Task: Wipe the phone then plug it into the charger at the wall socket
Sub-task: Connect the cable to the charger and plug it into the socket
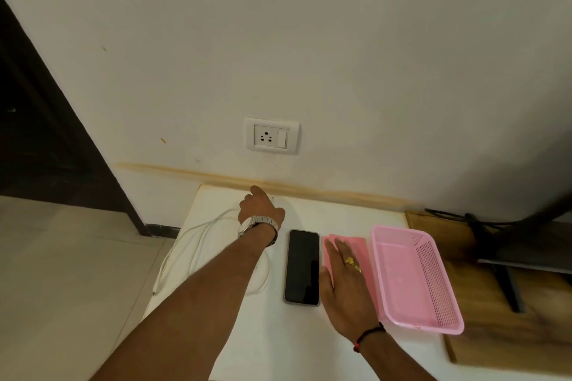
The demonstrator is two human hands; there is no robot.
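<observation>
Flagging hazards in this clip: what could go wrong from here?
The white cable loops loosely under the left hand and over the table edge; lifting the charger could snag it or drag the phone. The wall socket is empty, so a rushed reach may fumble the plug.

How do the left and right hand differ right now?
The left hand reaches to the table's far edge by the white cable; the right hand lies nearer, flat on the pink cloth beside the phone. The left's fingers curl, whether round anything is hidden; the right's are straight. The left wears a metal watch; the right a ring and thread band. Neither touches the phone.
</observation>
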